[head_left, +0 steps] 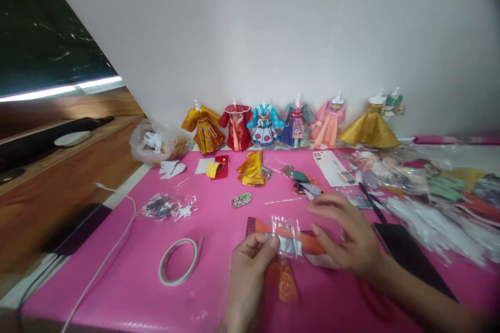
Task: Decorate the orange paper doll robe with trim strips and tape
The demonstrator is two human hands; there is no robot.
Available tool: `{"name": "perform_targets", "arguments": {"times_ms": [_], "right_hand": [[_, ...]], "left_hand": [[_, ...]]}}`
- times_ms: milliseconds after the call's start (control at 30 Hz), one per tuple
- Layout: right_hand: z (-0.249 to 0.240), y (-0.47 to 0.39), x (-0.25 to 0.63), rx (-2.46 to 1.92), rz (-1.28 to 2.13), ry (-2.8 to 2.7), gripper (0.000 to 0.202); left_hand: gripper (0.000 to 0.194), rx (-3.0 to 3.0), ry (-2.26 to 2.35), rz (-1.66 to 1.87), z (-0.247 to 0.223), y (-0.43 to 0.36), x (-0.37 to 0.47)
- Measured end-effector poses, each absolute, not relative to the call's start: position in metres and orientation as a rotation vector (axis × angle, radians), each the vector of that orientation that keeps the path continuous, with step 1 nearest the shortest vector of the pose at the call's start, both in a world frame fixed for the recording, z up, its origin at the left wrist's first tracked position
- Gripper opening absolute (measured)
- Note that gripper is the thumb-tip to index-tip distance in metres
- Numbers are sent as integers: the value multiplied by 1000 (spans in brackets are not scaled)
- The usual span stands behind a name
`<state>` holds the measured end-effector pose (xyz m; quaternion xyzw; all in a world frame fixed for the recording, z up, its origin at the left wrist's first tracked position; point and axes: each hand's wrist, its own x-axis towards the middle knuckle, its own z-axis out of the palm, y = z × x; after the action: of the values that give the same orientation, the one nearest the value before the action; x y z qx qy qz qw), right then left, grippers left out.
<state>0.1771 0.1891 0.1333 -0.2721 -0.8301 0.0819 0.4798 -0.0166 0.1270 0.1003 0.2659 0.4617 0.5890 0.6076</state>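
My left hand [252, 265] pinches an orange patterned fabric piece [289, 281], which looks like a doll garment, over the pink tabletop. A white strip and a small clear plastic packet [287, 226] lie across the fabric, with my left thumb pressed on the strip. My right hand [347, 234] is at the right end of the fabric, its fingers and thumb spread apart. Whether it touches the fabric I cannot tell. Just beyond that hand sits a small pile of dark and orange cloth pieces [304, 182].
Several dressed doll bodies, one a blue dress [264, 122], stand along the wall. A tape roll [177, 263] lies left of my hands. A black phone-like slab [414, 257] and bagged parts [433, 223] lie at right. A white cable [113, 255] runs along the left edge.
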Motion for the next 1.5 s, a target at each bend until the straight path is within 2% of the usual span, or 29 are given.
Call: {"name": "perform_targets", "arguments": {"times_ms": [133, 267, 500, 600, 667, 800, 933, 1033, 1267, 1500], "right_hand": [[126, 178, 161, -906, 1041, -1901, 18], [120, 176, 149, -1019, 1297, -1787, 31], [101, 167, 147, -1126, 1262, -1751, 30], [91, 157, 147, -1184, 1203, -1779, 30], [86, 151, 146, -1192, 1118, -1815, 30], [78, 141, 146, -1188, 922, -1849, 33], [71, 141, 150, -1174, 1143, -1782, 25], [67, 145, 153, -1160, 1293, -1736, 30], [62, 154, 153, -1193, 1301, -1653, 29], [66, 151, 149, -1197, 1313, -1529, 22]], "left_hand": [[26, 640, 1117, 1385, 95, 129, -20], [25, 635, 1123, 1352, 89, 129, -21], [27, 613, 1104, 1270, 66, 122, -24], [36, 599, 1103, 1302, 60, 122, -23], [43, 598, 1103, 1327, 61, 124, -21], [41, 623, 1135, 1328, 66, 127, -17], [37, 662, 1192, 1324, 69, 126, -15], [32, 696, 1222, 1311, 70, 127, -15], [25, 783, 1232, 1187, 67, 127, -24], [37, 829, 1236, 1130, 62, 130, -26]]}}
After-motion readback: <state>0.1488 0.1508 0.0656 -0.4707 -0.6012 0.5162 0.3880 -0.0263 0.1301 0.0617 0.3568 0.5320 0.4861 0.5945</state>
